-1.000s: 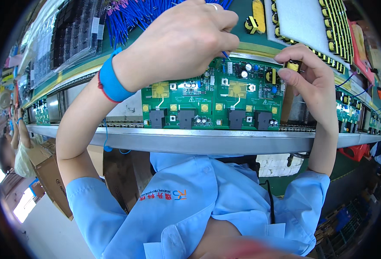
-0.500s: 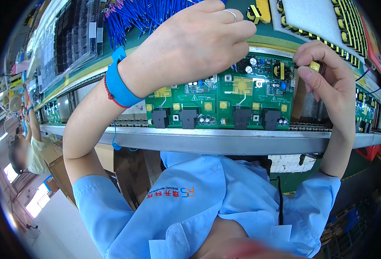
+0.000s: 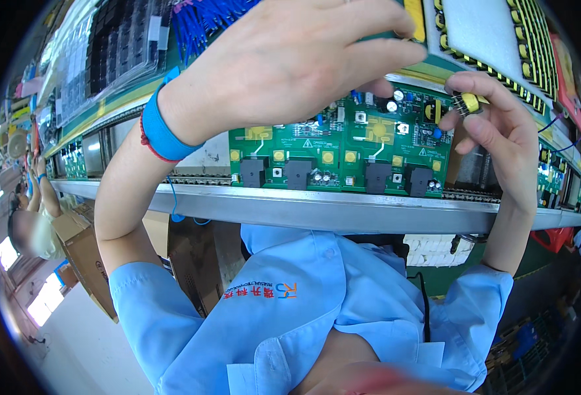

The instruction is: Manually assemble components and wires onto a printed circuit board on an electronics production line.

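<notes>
My right hand (image 3: 501,125) pinches a yellow transformer (image 3: 468,103) between thumb and fingers, its pins pointing toward my left hand (image 3: 297,62). That left hand hangs with fingers and thumb loosely parted, nothing visible between them, and a blue wristband (image 3: 171,125) circles its wrist. Below it, partly covered, lies one green board (image 3: 297,141); a second board (image 3: 390,150) sits just beside it, between my hands. Nearer me than both hands runs a metal rail (image 3: 343,212). Beyond my left hand are blue wires (image 3: 202,29); beyond my right, a white sheet (image 3: 480,33) on the tabletop.
</notes>
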A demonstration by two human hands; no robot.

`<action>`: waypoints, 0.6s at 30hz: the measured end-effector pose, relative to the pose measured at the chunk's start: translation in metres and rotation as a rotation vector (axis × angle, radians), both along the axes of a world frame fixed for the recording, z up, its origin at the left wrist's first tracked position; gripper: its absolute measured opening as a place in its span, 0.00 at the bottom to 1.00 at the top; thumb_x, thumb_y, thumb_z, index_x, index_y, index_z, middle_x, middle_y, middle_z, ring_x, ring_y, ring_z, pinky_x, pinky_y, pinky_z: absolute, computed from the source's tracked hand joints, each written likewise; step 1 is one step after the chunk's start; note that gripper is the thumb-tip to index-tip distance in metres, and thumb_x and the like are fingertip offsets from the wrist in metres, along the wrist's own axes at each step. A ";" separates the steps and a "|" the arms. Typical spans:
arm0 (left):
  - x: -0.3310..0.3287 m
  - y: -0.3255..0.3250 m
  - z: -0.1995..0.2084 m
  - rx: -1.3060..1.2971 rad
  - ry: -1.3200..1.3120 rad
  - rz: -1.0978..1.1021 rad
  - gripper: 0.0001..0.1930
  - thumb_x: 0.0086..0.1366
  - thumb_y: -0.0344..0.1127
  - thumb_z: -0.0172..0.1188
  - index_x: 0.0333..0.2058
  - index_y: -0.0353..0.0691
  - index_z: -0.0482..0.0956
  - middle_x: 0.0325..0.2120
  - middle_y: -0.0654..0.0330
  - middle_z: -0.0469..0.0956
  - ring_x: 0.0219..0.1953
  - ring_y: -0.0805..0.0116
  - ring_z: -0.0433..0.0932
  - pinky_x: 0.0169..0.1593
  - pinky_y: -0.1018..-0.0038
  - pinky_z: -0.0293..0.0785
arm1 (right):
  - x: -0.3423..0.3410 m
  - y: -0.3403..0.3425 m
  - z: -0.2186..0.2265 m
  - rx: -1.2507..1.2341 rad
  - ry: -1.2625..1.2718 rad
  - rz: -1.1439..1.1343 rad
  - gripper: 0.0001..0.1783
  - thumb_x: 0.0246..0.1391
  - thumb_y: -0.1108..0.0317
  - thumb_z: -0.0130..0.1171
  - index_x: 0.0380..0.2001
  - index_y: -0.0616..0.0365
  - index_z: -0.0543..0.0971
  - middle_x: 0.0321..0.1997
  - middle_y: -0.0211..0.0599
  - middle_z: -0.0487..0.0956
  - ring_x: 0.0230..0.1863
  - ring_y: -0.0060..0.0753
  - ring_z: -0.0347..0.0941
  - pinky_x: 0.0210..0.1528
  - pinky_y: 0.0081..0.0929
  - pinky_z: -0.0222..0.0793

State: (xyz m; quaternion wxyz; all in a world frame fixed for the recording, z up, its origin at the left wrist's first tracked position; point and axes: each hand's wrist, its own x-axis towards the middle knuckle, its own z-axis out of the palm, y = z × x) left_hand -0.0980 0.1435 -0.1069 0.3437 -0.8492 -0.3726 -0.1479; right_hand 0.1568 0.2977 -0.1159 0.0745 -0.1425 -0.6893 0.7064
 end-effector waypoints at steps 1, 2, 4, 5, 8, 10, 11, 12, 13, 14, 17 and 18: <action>0.001 -0.006 0.011 0.006 0.000 0.011 0.21 0.60 0.41 0.62 0.50 0.38 0.77 0.44 0.57 0.74 0.52 0.65 0.73 0.57 0.65 0.58 | -0.002 -0.003 0.003 0.054 -0.054 -0.024 0.20 0.57 0.78 0.59 0.55 0.65 0.75 0.54 0.37 0.78 0.33 0.15 0.73 0.34 0.11 0.71; 0.005 -0.014 0.028 -0.041 -0.020 0.117 0.22 0.59 0.42 0.63 0.50 0.38 0.78 0.42 0.57 0.75 0.49 0.65 0.75 0.56 0.64 0.58 | -0.004 -0.006 0.008 0.104 -0.051 -0.009 0.19 0.55 0.80 0.60 0.51 0.65 0.77 0.50 0.35 0.79 0.37 0.17 0.73 0.34 0.10 0.70; 0.010 -0.032 0.055 -0.119 -0.069 0.280 0.23 0.54 0.43 0.65 0.48 0.41 0.79 0.37 0.58 0.77 0.42 0.66 0.77 0.57 0.65 0.56 | -0.017 -0.018 0.017 0.243 -0.016 0.079 0.20 0.51 0.81 0.60 0.50 0.66 0.78 0.51 0.38 0.77 0.41 0.19 0.73 0.34 0.11 0.71; 0.010 -0.037 0.058 -0.138 -0.181 0.309 0.24 0.51 0.41 0.68 0.47 0.40 0.78 0.33 0.58 0.77 0.39 0.65 0.78 0.51 0.67 0.63 | -0.026 -0.025 0.020 0.373 0.018 0.158 0.22 0.48 0.83 0.61 0.49 0.67 0.78 0.51 0.40 0.76 0.45 0.21 0.73 0.33 0.11 0.71; 0.019 -0.063 0.084 -0.288 -0.349 0.547 0.25 0.55 0.44 0.68 0.47 0.36 0.76 0.33 0.55 0.78 0.35 0.63 0.79 0.43 0.69 0.69 | -0.051 -0.062 0.023 0.476 0.058 0.208 0.19 0.48 0.84 0.59 0.46 0.62 0.80 0.48 0.34 0.76 0.44 0.24 0.72 0.37 0.16 0.72; 0.025 -0.080 0.101 -0.445 -0.524 0.756 0.26 0.58 0.47 0.67 0.48 0.32 0.74 0.33 0.52 0.79 0.32 0.61 0.80 0.36 0.70 0.74 | -0.064 -0.074 0.010 0.547 0.115 0.244 0.19 0.49 0.84 0.59 0.46 0.62 0.80 0.47 0.35 0.76 0.42 0.25 0.73 0.37 0.17 0.73; 0.024 -0.088 0.104 -0.522 -0.614 0.854 0.27 0.60 0.48 0.67 0.48 0.31 0.73 0.34 0.51 0.79 0.30 0.60 0.80 0.32 0.71 0.76 | -0.069 -0.079 0.006 0.701 0.166 0.232 0.19 0.49 0.81 0.61 0.46 0.60 0.79 0.46 0.38 0.77 0.42 0.36 0.75 0.38 0.26 0.74; 0.005 -0.087 0.085 -0.291 -0.583 0.586 0.25 0.62 0.49 0.65 0.46 0.31 0.74 0.32 0.52 0.78 0.28 0.61 0.79 0.29 0.72 0.75 | -0.073 -0.083 0.004 0.854 0.219 0.219 0.19 0.49 0.78 0.62 0.47 0.59 0.78 0.45 0.42 0.77 0.42 0.47 0.76 0.39 0.34 0.74; -0.014 -0.090 0.064 -0.065 -0.531 0.339 0.23 0.65 0.49 0.62 0.44 0.31 0.75 0.31 0.54 0.78 0.26 0.62 0.78 0.26 0.73 0.74 | -0.078 -0.089 0.004 0.857 0.232 0.241 0.19 0.49 0.78 0.62 0.47 0.59 0.78 0.45 0.42 0.77 0.42 0.47 0.76 0.39 0.34 0.74; -0.015 -0.098 0.062 -0.057 -0.535 0.348 0.23 0.65 0.49 0.62 0.44 0.31 0.75 0.31 0.54 0.78 0.26 0.62 0.78 0.26 0.73 0.74 | -0.082 -0.092 0.002 0.971 0.167 0.235 0.20 0.49 0.77 0.62 0.48 0.59 0.76 0.46 0.43 0.77 0.43 0.49 0.76 0.40 0.37 0.74; -0.010 -0.124 0.060 -0.256 -0.649 0.672 0.07 0.65 0.34 0.60 0.36 0.36 0.80 0.27 0.55 0.74 0.25 0.60 0.75 0.27 0.70 0.71 | -0.089 -0.098 -0.001 1.140 0.120 0.234 0.25 0.48 0.75 0.64 0.51 0.56 0.72 0.44 0.43 0.79 0.43 0.49 0.78 0.39 0.39 0.75; -0.018 -0.123 0.045 -0.250 -0.655 0.679 0.07 0.65 0.34 0.60 0.36 0.36 0.80 0.27 0.55 0.74 0.25 0.60 0.75 0.27 0.70 0.71 | -0.091 -0.099 -0.001 1.196 0.135 0.220 0.25 0.47 0.75 0.64 0.51 0.55 0.72 0.43 0.41 0.79 0.41 0.47 0.78 0.37 0.38 0.75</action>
